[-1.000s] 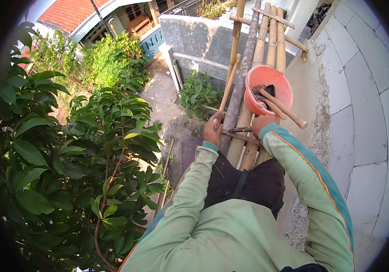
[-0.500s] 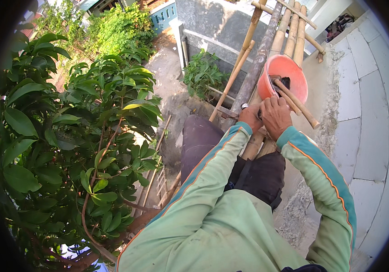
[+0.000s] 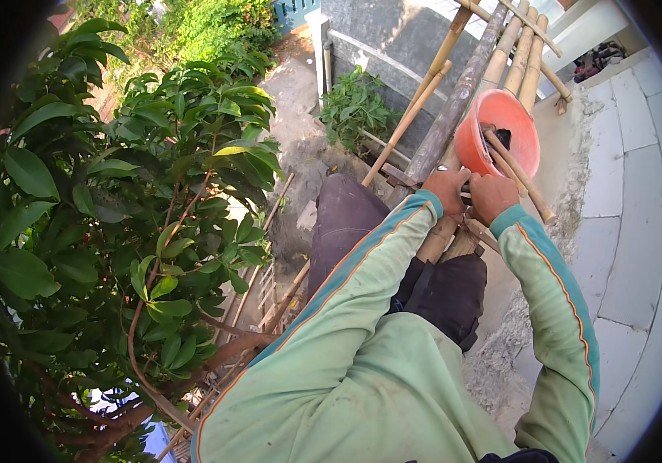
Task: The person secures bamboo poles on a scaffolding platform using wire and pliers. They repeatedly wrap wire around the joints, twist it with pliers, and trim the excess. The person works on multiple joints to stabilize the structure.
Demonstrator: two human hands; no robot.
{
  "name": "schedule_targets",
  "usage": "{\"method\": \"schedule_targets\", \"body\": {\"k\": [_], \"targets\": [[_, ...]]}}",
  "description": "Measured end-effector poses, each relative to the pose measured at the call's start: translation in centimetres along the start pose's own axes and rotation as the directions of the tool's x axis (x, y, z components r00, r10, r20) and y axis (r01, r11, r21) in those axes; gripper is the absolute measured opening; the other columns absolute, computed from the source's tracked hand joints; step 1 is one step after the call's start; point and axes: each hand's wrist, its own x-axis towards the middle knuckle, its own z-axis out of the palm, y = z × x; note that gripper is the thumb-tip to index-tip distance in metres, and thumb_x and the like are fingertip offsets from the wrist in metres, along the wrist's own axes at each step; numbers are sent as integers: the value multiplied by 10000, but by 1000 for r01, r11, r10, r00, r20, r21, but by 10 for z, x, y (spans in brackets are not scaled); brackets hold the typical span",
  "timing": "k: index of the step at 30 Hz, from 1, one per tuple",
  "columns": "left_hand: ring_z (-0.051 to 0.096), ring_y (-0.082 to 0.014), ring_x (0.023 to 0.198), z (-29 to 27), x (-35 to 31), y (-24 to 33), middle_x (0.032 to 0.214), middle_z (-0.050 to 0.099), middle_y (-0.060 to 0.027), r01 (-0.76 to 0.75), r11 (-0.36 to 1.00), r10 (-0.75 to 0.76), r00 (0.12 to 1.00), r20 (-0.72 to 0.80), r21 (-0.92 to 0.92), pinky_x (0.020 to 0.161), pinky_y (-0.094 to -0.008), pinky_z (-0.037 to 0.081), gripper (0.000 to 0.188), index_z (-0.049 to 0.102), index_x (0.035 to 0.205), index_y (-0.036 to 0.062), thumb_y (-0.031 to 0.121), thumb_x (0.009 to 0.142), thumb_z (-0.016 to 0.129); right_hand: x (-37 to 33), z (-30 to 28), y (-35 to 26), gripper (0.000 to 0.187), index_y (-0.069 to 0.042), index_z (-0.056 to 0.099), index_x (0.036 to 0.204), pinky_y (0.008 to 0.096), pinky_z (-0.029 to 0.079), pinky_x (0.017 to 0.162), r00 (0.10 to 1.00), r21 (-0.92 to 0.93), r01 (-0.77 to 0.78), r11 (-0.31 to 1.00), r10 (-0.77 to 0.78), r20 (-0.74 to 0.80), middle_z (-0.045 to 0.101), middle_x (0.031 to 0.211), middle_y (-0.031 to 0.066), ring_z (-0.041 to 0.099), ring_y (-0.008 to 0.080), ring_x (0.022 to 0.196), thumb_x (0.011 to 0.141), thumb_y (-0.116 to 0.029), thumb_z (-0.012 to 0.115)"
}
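Observation:
Both hands are closed and close together above the bamboo poles, just on the near side of an orange-red bucket (image 3: pixel 525 147). My left hand (image 3: pixel 446 191) is curled round something mostly hidden, with a small shiny metal end showing at its far side. My right hand (image 3: pixel 493 197) is a fist beside it. Between the fists shows a short dark and metallic piece (image 3: pixel 466 193), too small to name. Wooden tool handles (image 3: pixel 530 187) lean out over the bucket's near rim, and a black thing (image 3: pixel 504 137) lies inside.
Bamboo poles (image 3: pixel 518 63) run away beneath the bucket, tied with crosspieces. An upright bamboo pole (image 3: pixel 416 116) stands to the left. A pale block wall (image 3: pixel 613 185) rises along the right. Leafy branches (image 3: pixel 115 216) fill the left, above ground far below.
The view has shifted a little, so the bucket and poles appear further right. My hands have come slightly lower and nearer me, and the right one has turned into a tighter fist.

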Motion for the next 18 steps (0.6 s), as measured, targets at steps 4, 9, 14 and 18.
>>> {"method": "schedule_targets", "body": {"k": [4,9,14,18], "targets": [[663,-418,930,-3,11,-17,964,664,-163,-5,1000,6,999,35,-28,810,-494,541,463,588,1060,115,332,718,810,-6,9,-13,218,-111,679,1036,414,502,716,799,-424,121,897,-342,-495,653,886,109,666,319,834,835,-195,671],[658,-390,974,15,-34,7,1012,646,-167,-42,998,55,907,-417,41,825,-483,542,586,546,1142,119,270,670,860,1,-28,-12,323,-56,721,1076,401,534,799,972,51,-5,999,-7,233,725,1034,136,708,264,952,867,-301,698],[674,-362,961,21,-24,-3,977,682,-144,-4,1000,6,988,-153,15,833,-460,544,498,626,1067,105,250,652,860,3,-14,0,438,-42,726,1073,393,536,859,873,238,-243,940,105,477,734,1121,131,711,221,1039,838,-410,754],[686,-363,952,-17,-4,-7,959,712,-163,37,994,-24,992,121,-107,838,-443,542,429,652,1027,103,261,669,828,-19,20,-17,298,-54,688,1037,397,525,813,976,-94,57,994,-75,-205,702,1033,104,692,256,970,854,-290,689]]}}
